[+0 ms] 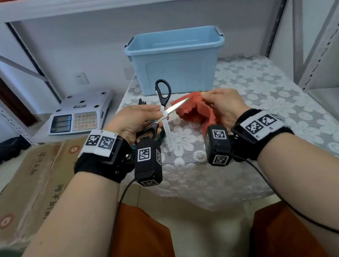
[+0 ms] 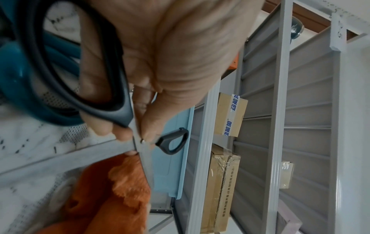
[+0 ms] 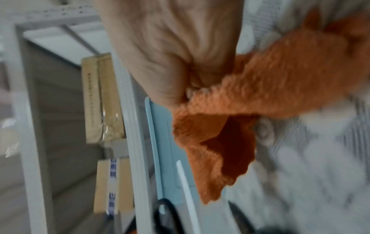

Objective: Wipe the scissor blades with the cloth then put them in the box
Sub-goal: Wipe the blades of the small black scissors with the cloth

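Observation:
My left hand [image 1: 140,119] holds black-handled scissors [image 1: 163,99] with the blades spread wide, fingers curled round one handle [image 2: 84,82] and pinching near the pivot. One blade [image 1: 177,106] points right toward the cloth, the other [image 1: 168,134] points down toward me. My right hand [image 1: 221,105] grips a bunched orange cloth [image 1: 191,109], held just right of the upper blade's tip. The orange cloth [image 3: 230,126] hangs below the fingers in the blurred right wrist view. An open light blue box [image 1: 175,60] stands behind on the lace-covered table.
A white lace tablecloth [image 1: 257,107] covers the table. A teal-handled object [image 2: 24,88] lies under my left hand. A weighing scale [image 1: 80,113] sits left on a shelf, a flattened cardboard box [image 1: 27,186] below it. Metal shelving posts [image 1: 323,37] stand at right.

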